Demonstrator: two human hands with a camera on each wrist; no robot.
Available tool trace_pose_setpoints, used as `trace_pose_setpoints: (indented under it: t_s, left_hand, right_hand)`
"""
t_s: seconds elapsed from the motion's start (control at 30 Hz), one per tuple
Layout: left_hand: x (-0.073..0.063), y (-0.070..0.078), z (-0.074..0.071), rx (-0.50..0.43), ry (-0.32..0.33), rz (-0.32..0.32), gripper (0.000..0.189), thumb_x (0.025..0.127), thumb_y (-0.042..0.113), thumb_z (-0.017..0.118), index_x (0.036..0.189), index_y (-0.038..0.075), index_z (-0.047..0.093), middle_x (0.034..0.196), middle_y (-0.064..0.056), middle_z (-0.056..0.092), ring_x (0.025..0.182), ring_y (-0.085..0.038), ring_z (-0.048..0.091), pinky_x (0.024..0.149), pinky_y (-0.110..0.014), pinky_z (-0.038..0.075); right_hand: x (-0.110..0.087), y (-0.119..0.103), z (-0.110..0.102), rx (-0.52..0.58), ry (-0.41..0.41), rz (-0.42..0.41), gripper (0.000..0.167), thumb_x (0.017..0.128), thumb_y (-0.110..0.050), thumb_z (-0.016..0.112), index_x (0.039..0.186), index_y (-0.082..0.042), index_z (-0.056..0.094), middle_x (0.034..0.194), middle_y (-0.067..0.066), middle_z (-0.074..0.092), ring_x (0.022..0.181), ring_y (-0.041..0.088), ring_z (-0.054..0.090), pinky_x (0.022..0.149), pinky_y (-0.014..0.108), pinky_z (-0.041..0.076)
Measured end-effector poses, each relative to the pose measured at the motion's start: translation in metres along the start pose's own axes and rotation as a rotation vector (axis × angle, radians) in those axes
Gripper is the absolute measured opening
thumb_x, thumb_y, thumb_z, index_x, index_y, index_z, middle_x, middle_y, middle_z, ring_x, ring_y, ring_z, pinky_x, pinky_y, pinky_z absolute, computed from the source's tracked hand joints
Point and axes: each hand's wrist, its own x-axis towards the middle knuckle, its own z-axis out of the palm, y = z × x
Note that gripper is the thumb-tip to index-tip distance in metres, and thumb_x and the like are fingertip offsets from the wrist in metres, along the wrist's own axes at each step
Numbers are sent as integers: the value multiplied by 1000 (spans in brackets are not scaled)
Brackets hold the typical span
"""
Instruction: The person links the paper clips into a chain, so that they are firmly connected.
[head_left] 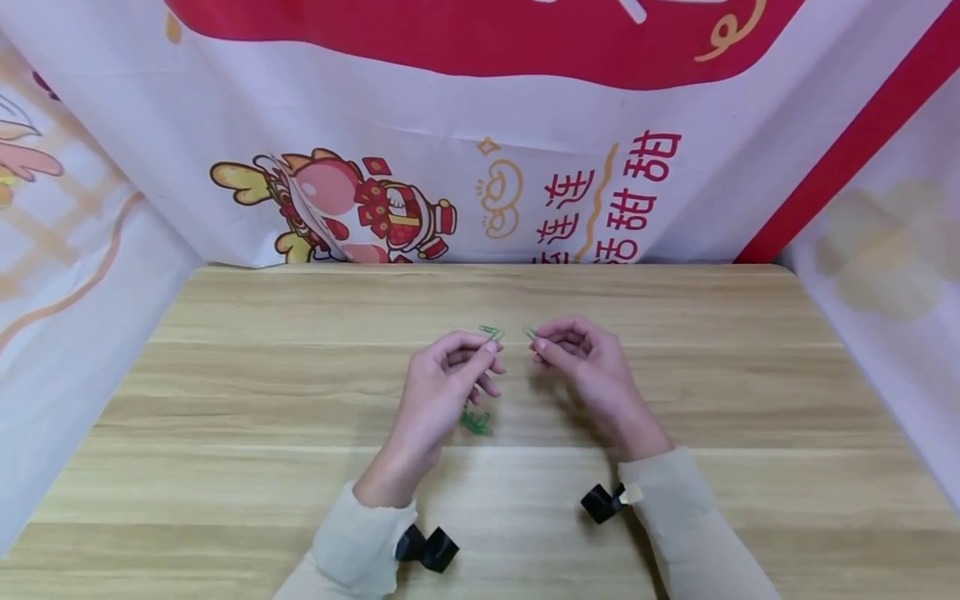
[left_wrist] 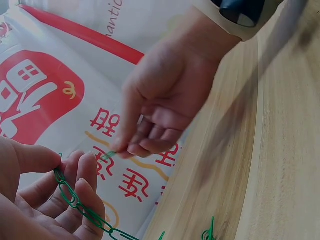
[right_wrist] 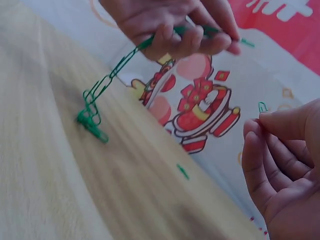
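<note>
My left hand (head_left: 442,383) pinches the end clip (head_left: 491,331) of a green paper clip chain (right_wrist: 118,67) between thumb and forefinger. The linked clips run across its fingers and hang down to a small heap (head_left: 476,422) on the table below. To the right, at about the same height, my right hand (head_left: 592,367) holds a single green paper clip (right_wrist: 263,107) by thumb and fingertips, its looped end sticking out toward the left hand. A short gap separates the two clips.
Another green clip (right_wrist: 183,171) lies loose on the wooden table (head_left: 225,483). A white printed cloth with red shapes (head_left: 420,108) hangs behind the table's far edge. Black wrist cameras sit at both cuffs, with the right one (head_left: 602,503) above the tabletop.
</note>
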Motion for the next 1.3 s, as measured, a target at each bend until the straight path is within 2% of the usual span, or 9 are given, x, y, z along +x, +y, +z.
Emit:
trace_pose_setpoints:
  t_s: [0.23, 0.4, 0.5, 0.67, 0.83, 1.07, 1.3]
  left_hand:
    - [1, 1, 1, 15, 8, 7, 15, 108, 20, 67, 117, 12, 76, 101, -11, 77, 80, -25, 74, 69, -27, 56]
    - [0, -2, 3, 107, 46, 84, 14, 107, 19, 69, 115, 14, 78, 101, -11, 78, 86, -36, 75, 69, -26, 58]
    - [0, -4, 4, 169, 72, 127, 14, 106, 19, 70, 115, 15, 79, 101, -10, 80, 86, -38, 75, 70, -27, 59]
    - [-1, -5, 5, 209, 76, 154, 17, 106, 19, 70, 118, 13, 80, 99, -7, 80, 81, -29, 75, 71, -28, 59]
    - [-2, -6, 6, 252, 55, 205, 18, 106, 18, 70, 120, 11, 80, 98, -6, 80, 80, -25, 75, 75, -34, 63]
    - [-2, -8, 5, 254, 59, 234, 16, 105, 17, 71, 117, 15, 82, 95, -6, 80, 78, -25, 74, 68, -23, 57]
    - [-1, -9, 6, 251, 63, 241, 16, 105, 17, 72, 117, 15, 82, 95, -6, 80, 75, -19, 72, 64, -21, 53]
  right_hand:
    - [-5, -17, -3, -39, 2, -96, 21, 103, -10, 72, 122, -1, 71, 107, 1, 74, 93, 14, 72, 87, 28, 64]
    - [-9, -24, -2, 19, -70, -106, 19, 104, -6, 70, 121, 1, 69, 107, 2, 74, 94, 14, 73, 89, 30, 65]
    - [-9, -26, 1, 68, -110, -92, 18, 104, -3, 67, 121, 5, 67, 106, 3, 75, 95, 14, 75, 92, 33, 65]
    - [-9, -28, 3, 94, -109, -67, 18, 105, -3, 66, 121, 5, 66, 103, 3, 75, 93, 15, 77, 94, 37, 65]
    - [-10, -29, 4, 108, -76, -68, 19, 103, -3, 68, 120, 6, 67, 101, 2, 74, 88, 13, 75, 89, 31, 65]
    - [-10, -30, 9, 109, -56, -55, 23, 104, -5, 69, 123, 7, 68, 101, 0, 75, 87, 12, 73, 86, 28, 65]
    - [-11, -31, 12, 123, -61, -67, 23, 103, -3, 68, 122, 9, 67, 98, -1, 75, 85, 11, 73, 84, 26, 64]
